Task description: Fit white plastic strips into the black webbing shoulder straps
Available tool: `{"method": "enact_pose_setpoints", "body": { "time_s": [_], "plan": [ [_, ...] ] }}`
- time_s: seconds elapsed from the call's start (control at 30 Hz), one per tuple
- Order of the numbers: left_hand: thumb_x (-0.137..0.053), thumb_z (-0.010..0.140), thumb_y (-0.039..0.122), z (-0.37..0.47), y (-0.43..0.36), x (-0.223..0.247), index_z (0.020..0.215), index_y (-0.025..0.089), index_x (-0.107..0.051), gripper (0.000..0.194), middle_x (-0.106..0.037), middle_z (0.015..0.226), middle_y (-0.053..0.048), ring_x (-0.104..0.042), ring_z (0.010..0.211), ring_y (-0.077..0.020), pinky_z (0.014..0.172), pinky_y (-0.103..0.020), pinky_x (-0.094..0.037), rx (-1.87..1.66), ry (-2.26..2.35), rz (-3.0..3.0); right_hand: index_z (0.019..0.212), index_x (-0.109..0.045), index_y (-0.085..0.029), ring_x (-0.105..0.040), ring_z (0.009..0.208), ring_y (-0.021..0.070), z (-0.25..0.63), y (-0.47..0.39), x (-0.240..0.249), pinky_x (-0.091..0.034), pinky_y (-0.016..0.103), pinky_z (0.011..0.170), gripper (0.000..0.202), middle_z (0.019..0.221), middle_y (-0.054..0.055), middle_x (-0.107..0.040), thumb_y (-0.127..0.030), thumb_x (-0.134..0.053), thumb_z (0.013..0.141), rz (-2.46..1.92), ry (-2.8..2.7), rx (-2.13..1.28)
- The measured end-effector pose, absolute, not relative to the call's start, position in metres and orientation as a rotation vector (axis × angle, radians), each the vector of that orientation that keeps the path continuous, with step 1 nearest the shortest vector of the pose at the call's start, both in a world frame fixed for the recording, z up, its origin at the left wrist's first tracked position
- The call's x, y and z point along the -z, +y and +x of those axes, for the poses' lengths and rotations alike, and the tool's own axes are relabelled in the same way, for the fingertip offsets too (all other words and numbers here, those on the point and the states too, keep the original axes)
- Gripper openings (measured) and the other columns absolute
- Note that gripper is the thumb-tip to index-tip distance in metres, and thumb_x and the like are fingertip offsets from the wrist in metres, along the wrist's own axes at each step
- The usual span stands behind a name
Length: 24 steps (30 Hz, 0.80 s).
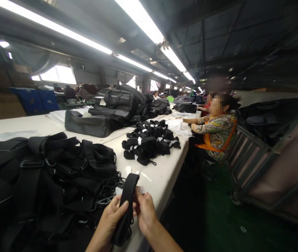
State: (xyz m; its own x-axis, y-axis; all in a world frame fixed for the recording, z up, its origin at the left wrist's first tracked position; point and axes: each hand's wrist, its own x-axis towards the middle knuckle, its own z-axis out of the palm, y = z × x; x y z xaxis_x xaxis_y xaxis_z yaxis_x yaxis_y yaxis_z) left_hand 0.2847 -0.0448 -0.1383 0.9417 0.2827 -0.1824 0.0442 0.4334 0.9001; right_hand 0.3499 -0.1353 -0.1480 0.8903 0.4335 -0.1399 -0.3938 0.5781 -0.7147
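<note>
My left hand (113, 213) is closed around a folded black webbing strap (128, 192), which stands tilted over the table edge. At the strap's right side, my right hand (146, 210) has its fingers pinched on a small white strip (140, 189). Part of that strip is hidden by the fingers and the strap. Left of my hands lies a large heap of loose black straps (56, 175) with metal hooks and buckles. Farther up the table is a pile of folded black straps (151, 140), several with white bands around them.
Black bags (117, 105) stand behind the strap piles on the white table (162, 175). A seated co-worker (214, 133) in a patterned top works at the table's right edge. A wheeled cart (259, 168) with dark items stands on the green floor at right.
</note>
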Motion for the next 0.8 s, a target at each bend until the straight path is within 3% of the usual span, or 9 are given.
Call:
{"method": "enact_pose_setpoints", "body": {
  "time_s": [0.1,0.2,0.37,0.53,0.7,0.8],
  "plan": [
    [-0.079,0.074,0.042,0.28,-0.046,0.135,0.108,0.013,-0.054,0.051,-0.076,0.083,-0.01,-0.07,0.064,-0.0151,0.062,-0.022,-0.055,-0.072,0.236,1.147,0.07,-0.057,-0.015,-0.027,0.037,0.0033,0.348,-0.142,0.147,-0.019,0.014,0.033,0.046,0.044,-0.01,-0.036,-0.052,-0.083,0.061,-0.883,-0.014,-0.563],
    [-0.078,0.072,0.046,0.279,-0.044,0.133,0.111,0.012,-0.053,0.057,-0.075,0.084,-0.012,-0.07,0.062,-0.0171,0.061,-0.027,-0.056,-0.108,0.246,1.135,0.074,-0.06,-0.015,-0.031,0.039,0.0039,0.349,-0.145,0.148,-0.025,0.015,0.036,0.042,0.047,-0.009,-0.039,-0.047,-0.084,0.062,-0.9,-0.061,-0.598],
    [-0.072,0.077,0.049,0.282,-0.041,0.133,0.097,0.011,-0.061,0.044,-0.073,0.08,-0.011,-0.067,0.061,-0.0146,0.055,-0.022,-0.051,-0.229,0.293,1.178,0.088,-0.064,-0.016,-0.051,0.055,0.0108,0.344,-0.151,0.156,-0.044,0.023,0.052,0.036,0.063,-0.002,-0.059,-0.045,-0.079,0.072,-1.133,-0.196,-0.327],
    [-0.069,0.08,0.045,0.281,-0.041,0.13,0.091,0.011,-0.064,0.036,-0.071,0.079,-0.008,-0.065,0.057,-0.0135,0.051,-0.021,-0.048,-0.242,0.289,1.275,0.094,-0.068,-0.016,-0.049,0.051,0.0109,0.34,-0.161,0.163,-0.041,0.024,0.05,0.035,0.064,-0.001,-0.061,-0.046,-0.074,0.076,-1.452,-0.26,-0.107],
    [-0.068,0.081,0.038,0.273,-0.037,0.117,0.084,0.013,-0.065,0.026,-0.067,0.071,-0.004,-0.062,0.054,-0.0132,0.05,-0.022,-0.047,-0.206,0.231,1.398,0.093,-0.068,-0.016,-0.048,0.052,0.0087,0.342,-0.174,0.15,-0.04,0.02,0.05,0.031,0.063,-0.002,-0.06,-0.034,-0.081,0.071,-1.19,-0.237,-0.43],
    [-0.068,0.082,0.037,0.269,-0.03,0.111,0.081,0.014,-0.063,0.023,-0.063,0.062,-0.002,-0.059,0.05,-0.0128,0.047,-0.022,-0.044,-0.202,0.213,1.456,0.1,-0.069,-0.017,-0.062,0.076,0.0132,0.341,-0.183,0.141,-0.052,0.023,0.072,0.037,0.087,0.003,-0.068,-0.021,-0.084,0.066,-1.027,-0.29,-0.631]
  ]
}}
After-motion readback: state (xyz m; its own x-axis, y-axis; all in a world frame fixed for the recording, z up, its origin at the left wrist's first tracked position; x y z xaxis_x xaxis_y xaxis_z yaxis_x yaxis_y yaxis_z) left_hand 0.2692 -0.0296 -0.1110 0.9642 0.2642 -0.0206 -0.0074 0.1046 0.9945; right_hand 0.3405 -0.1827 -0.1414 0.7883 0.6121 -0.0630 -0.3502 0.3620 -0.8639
